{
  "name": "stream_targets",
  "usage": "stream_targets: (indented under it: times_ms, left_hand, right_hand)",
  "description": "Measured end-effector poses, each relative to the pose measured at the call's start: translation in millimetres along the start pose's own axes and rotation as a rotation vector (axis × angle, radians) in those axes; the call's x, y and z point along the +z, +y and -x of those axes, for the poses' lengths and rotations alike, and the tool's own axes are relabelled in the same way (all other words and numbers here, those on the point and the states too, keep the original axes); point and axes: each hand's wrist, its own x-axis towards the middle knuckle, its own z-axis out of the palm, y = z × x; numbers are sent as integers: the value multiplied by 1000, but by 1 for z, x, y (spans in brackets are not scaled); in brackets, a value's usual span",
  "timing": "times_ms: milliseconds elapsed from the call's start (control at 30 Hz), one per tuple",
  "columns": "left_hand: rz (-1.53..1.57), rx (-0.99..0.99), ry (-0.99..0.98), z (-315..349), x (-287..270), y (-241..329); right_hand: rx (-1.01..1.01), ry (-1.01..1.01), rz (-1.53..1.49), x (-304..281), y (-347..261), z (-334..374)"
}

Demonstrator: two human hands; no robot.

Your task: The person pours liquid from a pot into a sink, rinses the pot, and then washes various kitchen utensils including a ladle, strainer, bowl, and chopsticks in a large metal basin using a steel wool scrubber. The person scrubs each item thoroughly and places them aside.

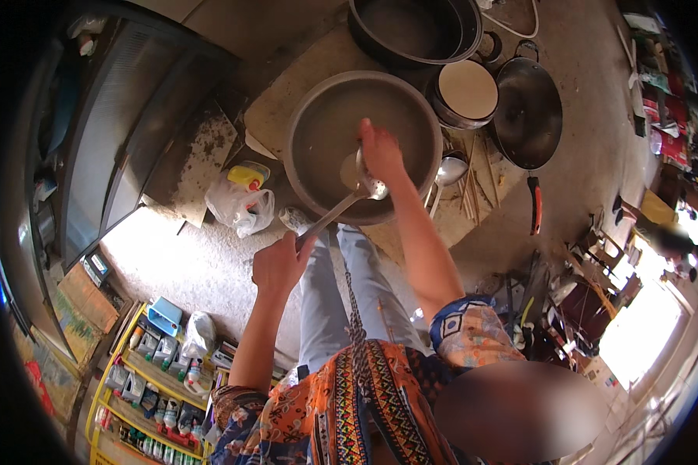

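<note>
Centrally, I view a concrete floor (233, 260): metal basin (306, 132) at 12 o'clock, yellow rack (159, 373) at 8. Forearms extend from 7 and 4 o'clock. My left hand (279, 267) encloses the handle of the slotted ladle (331, 216), whose head overlies the basin. My right hand (381, 155), partly curled, adjoins that head; grip indeterminable.

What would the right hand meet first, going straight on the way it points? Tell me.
Likely the far wall of the grey basin, though depth is unclear: the right hand might touch its bottom first.
</note>
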Motion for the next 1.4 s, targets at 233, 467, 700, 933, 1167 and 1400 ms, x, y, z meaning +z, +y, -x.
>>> stream_targets:
  times_ms: [233,467,700,933,1167,1400]
  left_hand:
    - [139,-25,28,9,9,0]
    - [279,-33,164,30,52,32]
    - [195,305,63,43,82,92]
    - [522,494,-76,24,73,127]
    - [478,251,371,-54,90,111]
    - [408,-109,301,-133,120,89]
  right_hand:
    - [209,70,-778,-18,40,15]
    - [318,189,-1310,-2,15,95]
    - [-37,568,-1213,0,4,142]
    - [128,840,-985,-47,119,136]
    - [43,989,-492,-36,236,71]
    - [34,884,-582,-19,228,48]
